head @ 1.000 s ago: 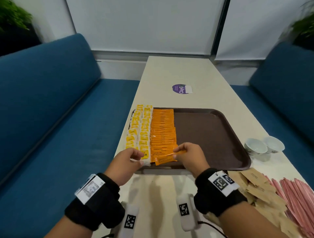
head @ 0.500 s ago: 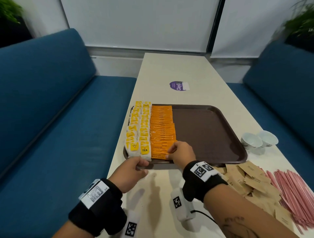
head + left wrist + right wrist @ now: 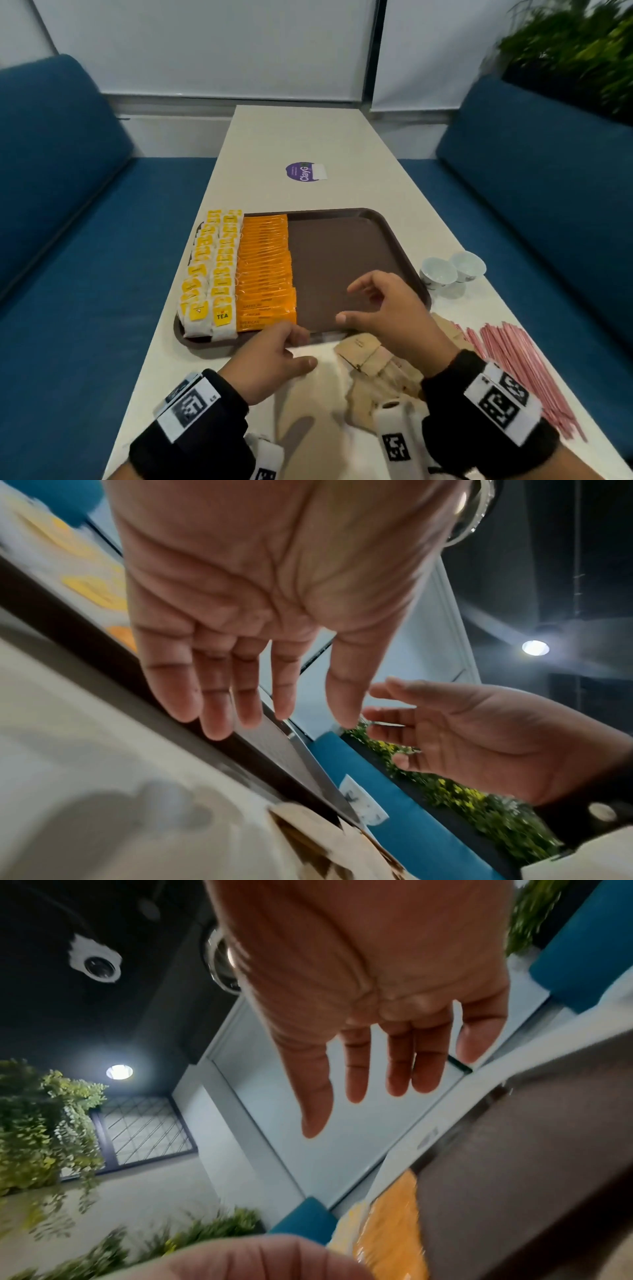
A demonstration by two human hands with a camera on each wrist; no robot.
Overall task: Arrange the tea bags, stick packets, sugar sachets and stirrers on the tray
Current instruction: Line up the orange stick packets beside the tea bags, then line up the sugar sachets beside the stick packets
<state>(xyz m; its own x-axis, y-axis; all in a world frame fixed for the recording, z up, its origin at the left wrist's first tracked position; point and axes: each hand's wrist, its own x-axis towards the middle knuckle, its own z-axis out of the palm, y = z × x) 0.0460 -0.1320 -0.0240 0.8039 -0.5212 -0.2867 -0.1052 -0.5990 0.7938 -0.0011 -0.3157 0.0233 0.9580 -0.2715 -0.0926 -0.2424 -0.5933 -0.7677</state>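
The brown tray (image 3: pixel 342 246) holds two columns of yellow tea bags (image 3: pixel 212 274) at its left. A column of orange stick packets (image 3: pixel 265 270) lies beside them; the right half is bare. My left hand (image 3: pixel 305 349) hovers at the tray's front rim with relaxed fingers and holds nothing. My right hand (image 3: pixel 347 303) hangs over the bare front part, fingers loosely spread and empty. Brown sugar sachets (image 3: pixel 363 353) lie heaped on the table just below it, pink stirrers (image 3: pixel 510 363) further right. In the wrist views the left hand (image 3: pixel 294 718) and the right hand (image 3: pixel 352 1112) show straight fingers.
Two small white cups (image 3: pixel 440 272) stand right of the tray. A purple sticker (image 3: pixel 301 172) marks the white table beyond it. Blue sofas (image 3: pixel 85 274) flank the narrow table on both sides. A plant (image 3: pixel 575 51) stands at the back right.
Both hands have let go of the orange packet, which now lies in its column. The right hand moved right over the bare tray; the left hand moved right along the front rim.
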